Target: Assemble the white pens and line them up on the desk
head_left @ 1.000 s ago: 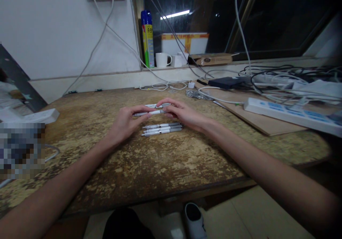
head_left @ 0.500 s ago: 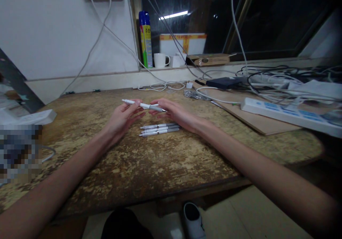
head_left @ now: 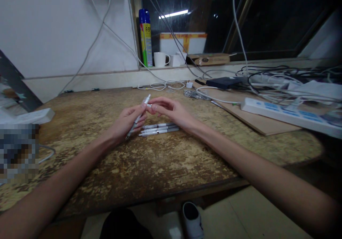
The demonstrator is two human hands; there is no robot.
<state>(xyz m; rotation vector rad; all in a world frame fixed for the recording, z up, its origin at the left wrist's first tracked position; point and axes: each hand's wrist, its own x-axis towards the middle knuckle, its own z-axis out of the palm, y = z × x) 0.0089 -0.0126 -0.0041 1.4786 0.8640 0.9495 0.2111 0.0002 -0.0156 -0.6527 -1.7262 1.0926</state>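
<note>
A white and grey pen [head_left: 137, 118] is held in my left hand [head_left: 127, 120], its dark tip pointing down toward me and its white end up. Close beside it, my right hand [head_left: 175, 112] has its thumb and fingers pinched at a small white piece [head_left: 149, 105] near the left fingertips; what that piece belongs to is too small to tell. Several similar pens [head_left: 159, 129] lie side by side on the worn wooden table [head_left: 160, 164], just below the hands, their right ends partly behind my right hand.
A white power strip [head_left: 288, 114] and a brown board [head_left: 248, 116] lie at the right, with tangled cables behind. A spray can [head_left: 145, 39] and white mug [head_left: 160, 59] stand on the sill. Another white strip [head_left: 37, 117] is at the left.
The pen in my left hand has swung from nearly level to steeply slanted, its tip now at the lower left. My right fingers have moved left and closed near the left fingertips.
</note>
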